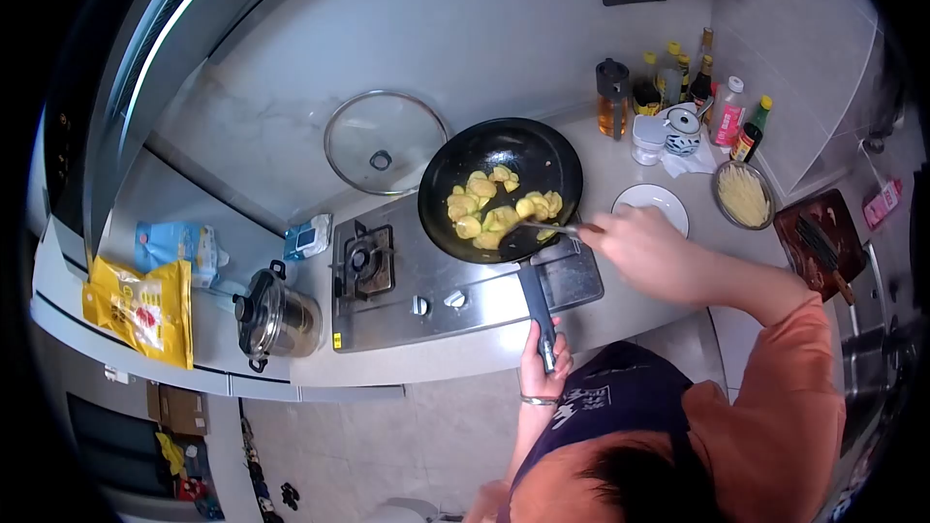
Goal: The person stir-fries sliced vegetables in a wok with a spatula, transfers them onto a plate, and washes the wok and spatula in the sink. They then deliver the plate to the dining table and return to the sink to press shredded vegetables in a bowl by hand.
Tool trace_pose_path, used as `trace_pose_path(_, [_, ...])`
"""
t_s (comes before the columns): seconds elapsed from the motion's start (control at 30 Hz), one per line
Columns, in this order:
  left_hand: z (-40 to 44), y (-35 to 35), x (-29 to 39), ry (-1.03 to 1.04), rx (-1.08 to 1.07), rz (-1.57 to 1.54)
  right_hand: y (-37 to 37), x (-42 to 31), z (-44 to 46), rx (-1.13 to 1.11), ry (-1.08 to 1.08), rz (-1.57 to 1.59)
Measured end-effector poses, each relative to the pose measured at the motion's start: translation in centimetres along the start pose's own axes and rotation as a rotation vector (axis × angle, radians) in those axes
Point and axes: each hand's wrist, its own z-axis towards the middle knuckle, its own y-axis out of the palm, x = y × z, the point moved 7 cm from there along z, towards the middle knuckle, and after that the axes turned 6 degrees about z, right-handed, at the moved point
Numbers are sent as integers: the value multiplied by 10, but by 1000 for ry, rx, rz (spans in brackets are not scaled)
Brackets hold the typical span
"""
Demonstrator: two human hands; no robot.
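Note:
My left hand (542, 360) is wrapped around the dark handle (536, 305) of a black frying pan (547, 150) on the gas stove. In the pan lie pale yellow slices with greenish edges (469, 201), which look like zucchini. My right hand (635, 244) grips the brown handle of a spatula (552, 226) from the pan's right side. Its far end is among the slices and partly hidden. A white plate (659, 201) sits just behind my right hand.
A glass lid (383, 160) leans on the back wall. Left of the stove (387, 315) stand a pressure cooker (276, 315) and a yellow bag (145, 315). Rightward are bottles (728, 114), a bowl of pale shreds (742, 196) and a cutting board with a knife (819, 240).

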Motion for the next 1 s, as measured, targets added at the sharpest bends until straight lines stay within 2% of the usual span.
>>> trace_pose_path(0.07, [0, 0, 3, 3, 19, 16, -2, 5, 20, 268, -99, 43])
trace_pose_path(0.3, [3, -1, 3, -4, 25, 5, 21, 15, 67, 474, -141, -66])
trace_pose_path(0.43, [2, -2, 4, 4, 18, 11, 20, 17, 60, 428, -249, -104])
trace_pose_path(0.5, [0, 0, 1, 4, 14, 5, 3, 20, 41, 234, -170, -145])
trace_pose_path(0.57, [-2, 0, -2, 5, 49, 4, 0, 20, 33, 172, -154, -162])
trace_pose_path(0.63, [-1, 2, -1, 7, 45, 2, 1, 25, 34, 298, -91, -141])
trace_pose_path(0.73, [-1, 0, 1, 11, 38, 9, 4, 41, 40, 389, -105, -140])
trace_pose_path(0.87, [-2, 1, -1, 6, 58, 0, -35, 28, 4, 213, -78, -187])
trace_pose_path(1.0, [-4, 3, 1, 10, 24, -27, -61, 33, -9, 264, -134, -167])
